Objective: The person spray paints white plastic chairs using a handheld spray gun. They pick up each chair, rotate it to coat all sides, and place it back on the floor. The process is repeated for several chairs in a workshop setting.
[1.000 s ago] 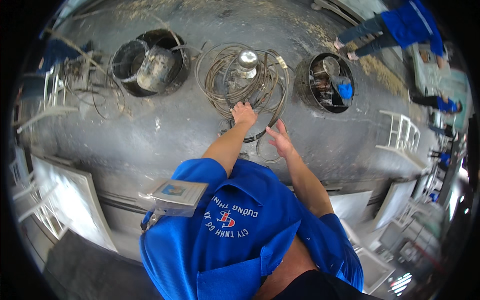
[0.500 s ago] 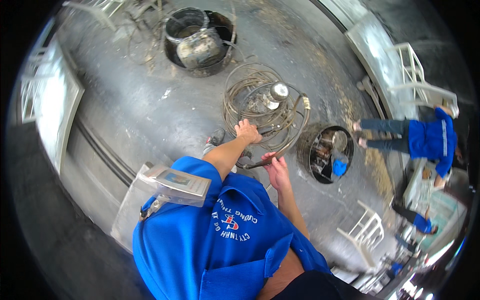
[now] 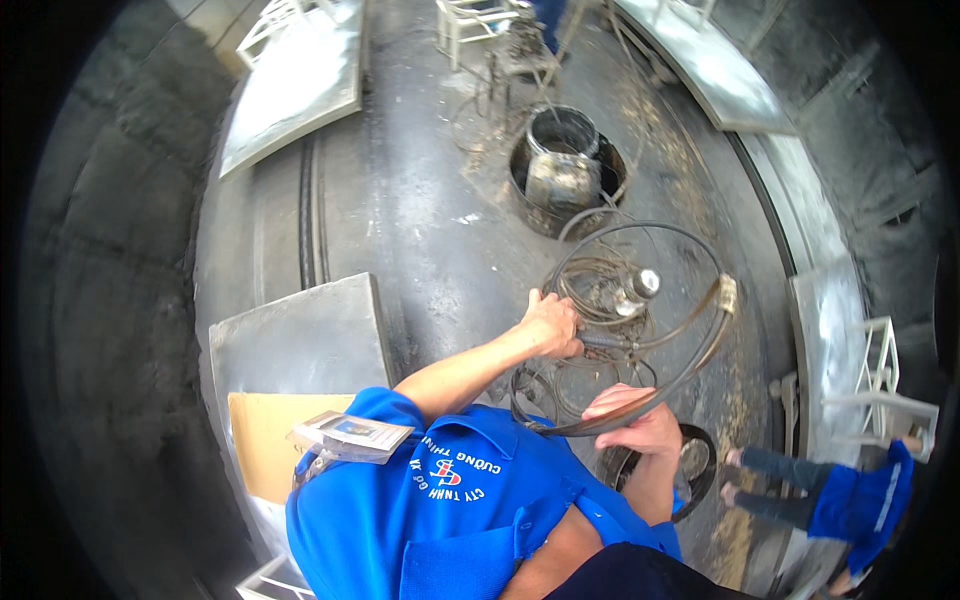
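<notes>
A large hoop of flat metal band [image 3: 690,350] lies on the concrete floor [image 3: 420,220], ringing coiled thin wire [image 3: 590,285]; a round steel bucket [image 3: 562,170] stands beyond it, a flat metal sheet [image 3: 300,345] to its left.

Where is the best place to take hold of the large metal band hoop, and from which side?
Probably the near arc of the metal band hoop, from the person's own side. There the flat strip rises off the floor, so fingers can wrap it, as the right hand does. The far arc crosses the wire coils, where the left hand works.

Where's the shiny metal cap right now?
In the head view, the metal cap sits right of centre inside the wire coil, just right of the left hand.
</notes>
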### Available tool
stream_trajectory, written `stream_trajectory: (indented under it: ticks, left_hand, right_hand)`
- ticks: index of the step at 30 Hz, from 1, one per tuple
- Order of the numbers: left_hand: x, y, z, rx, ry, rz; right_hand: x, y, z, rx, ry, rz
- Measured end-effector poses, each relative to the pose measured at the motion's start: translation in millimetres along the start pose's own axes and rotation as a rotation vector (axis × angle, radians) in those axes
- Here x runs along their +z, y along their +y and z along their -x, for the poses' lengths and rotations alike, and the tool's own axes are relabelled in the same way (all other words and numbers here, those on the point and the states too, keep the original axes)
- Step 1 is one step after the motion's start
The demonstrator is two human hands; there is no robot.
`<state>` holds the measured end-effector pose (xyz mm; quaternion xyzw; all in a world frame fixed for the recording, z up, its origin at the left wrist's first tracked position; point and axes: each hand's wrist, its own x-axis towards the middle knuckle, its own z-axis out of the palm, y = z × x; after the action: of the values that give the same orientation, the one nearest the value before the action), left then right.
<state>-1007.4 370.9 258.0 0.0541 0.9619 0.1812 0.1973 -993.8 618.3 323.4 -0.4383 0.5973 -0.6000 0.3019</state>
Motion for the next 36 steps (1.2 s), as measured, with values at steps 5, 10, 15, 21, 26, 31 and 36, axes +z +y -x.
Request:
stream_trajectory:
  ticks: [5,10,15,21,26,31,36]
  left_hand:
    - [17,-9,87,-0.094,0.216,0.008]
    - [63,-41,178,-0.224,0.359,0.224]
    - [102,-62,257,-0.43,0.143,0.26]
    - [138,-68,334,-0.598,0.053,0.186]
    - [160,-69,375,-0.734,0.025,0.275]
    - [170,-65,390,-0.819,-0.124,0.251]
    - [172,-52,397,-0.865,0.251,0.386]
  right_hand:
    - [38,-35,-59,-0.187,-0.298,0.867]
    - [120,0,-111,-0.434,-0.302,0.83]
    - [198,45,-133,-0.26,-0.592,0.571]
    - [273,90,-157,0.075,-1.045,0.207]
    - [330,123,-153,0.308,-1.281,-0.058]
    - [368,165,-129,0.45,-1.322,-0.412]
    - [362,181,-141,0.734,-1.432,-0.41]
